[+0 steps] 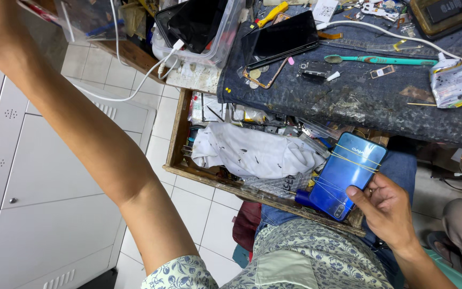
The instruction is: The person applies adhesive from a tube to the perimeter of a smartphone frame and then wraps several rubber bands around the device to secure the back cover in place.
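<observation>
Head view, looking down over the person's lap. All places are given relative to the open wooden drawer (180, 140).

The right hand (386, 208) holds one blue smartphone (348, 174) back side up, over the drawer's near right corner. Its fingers are clamped on the phone's lower end, thumb across the back, which leaves the back panel and camera window exposed to view. Several thin yellow rubber bands (355, 158) cross the phone, at least three, apparently binding the back cover to the body.

The left arm (97, 139) rises to the left of the drawer toward the upper left corner of the frame. The left hand is cut off by the frame edge, so whether its fingers are apart or together cannot be told.

Inside the drawer lies one crumpled white cloth (252, 150), spread over small parts.

Beyond the drawer, the worktop (348, 101) carries a dark mat with one black phone screen (282, 37) lying flat, one teal toothbrush (380, 60) and one crumpled white sachet (450, 81). Beyond the drawer's far left corner stands one clear plastic box (209, 32) holding a dark device, with a white cable (151, 75) plugged in at its side.
</observation>
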